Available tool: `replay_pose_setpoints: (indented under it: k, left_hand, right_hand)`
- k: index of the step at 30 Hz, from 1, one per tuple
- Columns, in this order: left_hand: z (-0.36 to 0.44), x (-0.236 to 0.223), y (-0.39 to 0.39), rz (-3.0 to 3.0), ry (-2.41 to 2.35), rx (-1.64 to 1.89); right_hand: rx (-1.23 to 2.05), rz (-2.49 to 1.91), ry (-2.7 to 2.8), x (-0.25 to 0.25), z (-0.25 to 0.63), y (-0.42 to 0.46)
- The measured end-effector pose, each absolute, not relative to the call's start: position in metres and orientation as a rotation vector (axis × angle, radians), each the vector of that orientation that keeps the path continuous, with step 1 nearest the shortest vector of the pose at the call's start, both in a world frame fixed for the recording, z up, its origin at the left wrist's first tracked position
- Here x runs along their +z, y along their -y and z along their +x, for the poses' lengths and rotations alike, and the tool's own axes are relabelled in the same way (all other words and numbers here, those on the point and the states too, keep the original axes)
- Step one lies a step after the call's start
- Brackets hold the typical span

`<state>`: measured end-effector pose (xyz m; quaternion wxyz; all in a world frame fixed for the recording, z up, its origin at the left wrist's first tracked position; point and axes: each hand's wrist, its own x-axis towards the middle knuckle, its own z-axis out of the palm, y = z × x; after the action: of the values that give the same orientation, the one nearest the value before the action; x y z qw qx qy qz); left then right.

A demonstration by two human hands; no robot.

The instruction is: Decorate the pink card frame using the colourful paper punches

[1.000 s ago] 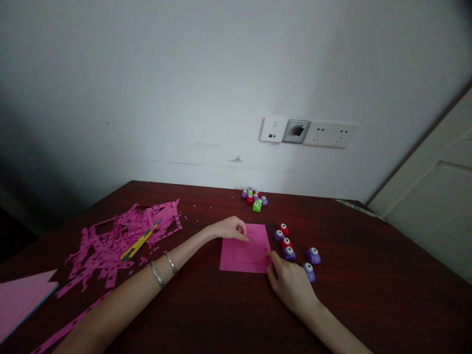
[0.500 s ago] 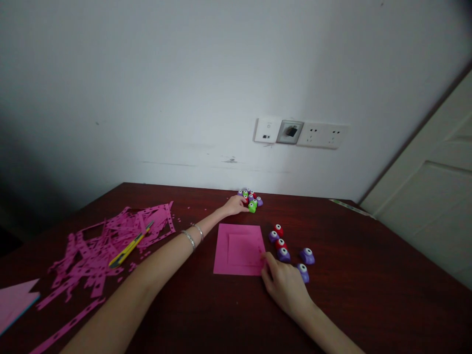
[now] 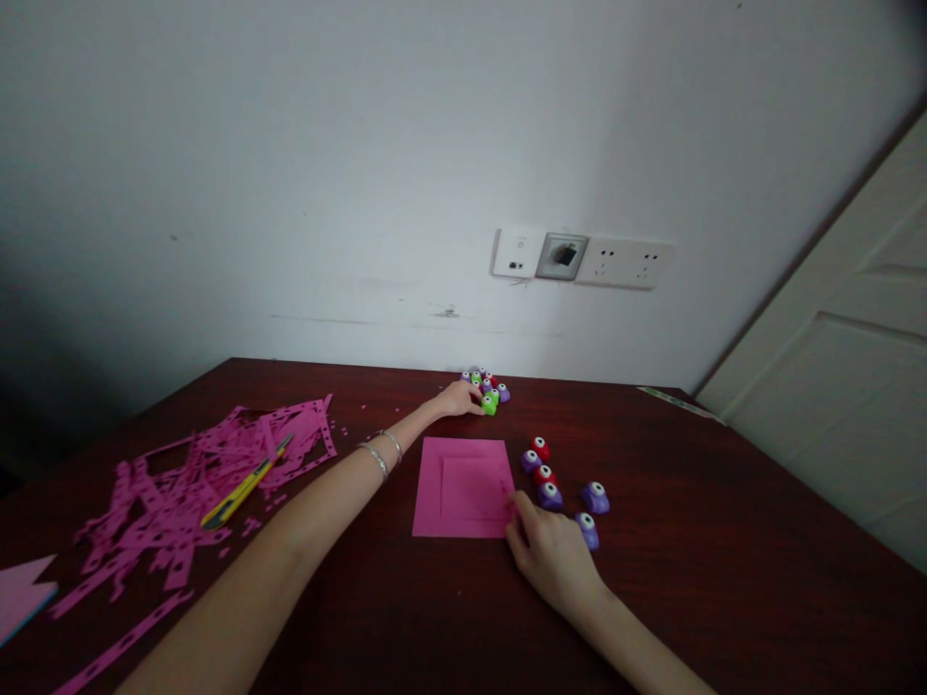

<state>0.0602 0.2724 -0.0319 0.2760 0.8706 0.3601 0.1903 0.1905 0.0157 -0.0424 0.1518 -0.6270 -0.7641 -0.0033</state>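
My left hand (image 3: 461, 398) reaches to the back of the table, beside a cluster of small craft paper punches. Its thumb and forefinger are apart, next to a green punch (image 3: 490, 405); whether they touch one is unclear. My right hand (image 3: 554, 555) is closed, fingertips at the lower right edge of a pink paper square (image 3: 427, 502). Anything within those fingers is hidden. A smaller pink paper square (image 3: 470, 487) lies on the larger one, with tiny bits near its right side. Just beyond my right hand are several red and purple punches (image 3: 548, 496).
Punched pink paper strips (image 3: 166, 502) and scraps spread over the left side, with a yellow utility knife (image 3: 246, 483) on top. Folded paper (image 3: 21, 594) lies at the left edge. Wall sockets (image 3: 627, 263) are above the table; a white door (image 3: 855, 357) stands at right.
The whole view has shifted slightly to the left. Both hands stay at nearly the same places, the left by the back punches and the right at the paper's edge.
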Motion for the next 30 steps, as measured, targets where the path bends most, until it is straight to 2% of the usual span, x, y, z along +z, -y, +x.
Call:
replay_pose_setpoints:
  k: [11, 21, 30]
  left_hand:
    - [0.038, -0.011, -0.252, 2.181, -0.879, 0.542]
    - [-0.010, 0.046, -0.191, 2.105, -0.604, 0.438]
    - [-0.031, 0.026, -0.163, 2.058, -0.540, 0.359]
  right_hand:
    - [-0.022, -1.802, 2.185, -0.042, 0.190, -0.015]
    - [-0.035, -1.821, 2.183, -0.044, 0.190, -0.015]
    - [-0.013, -1.819, 2.175, -0.044, 0.189, -0.013]
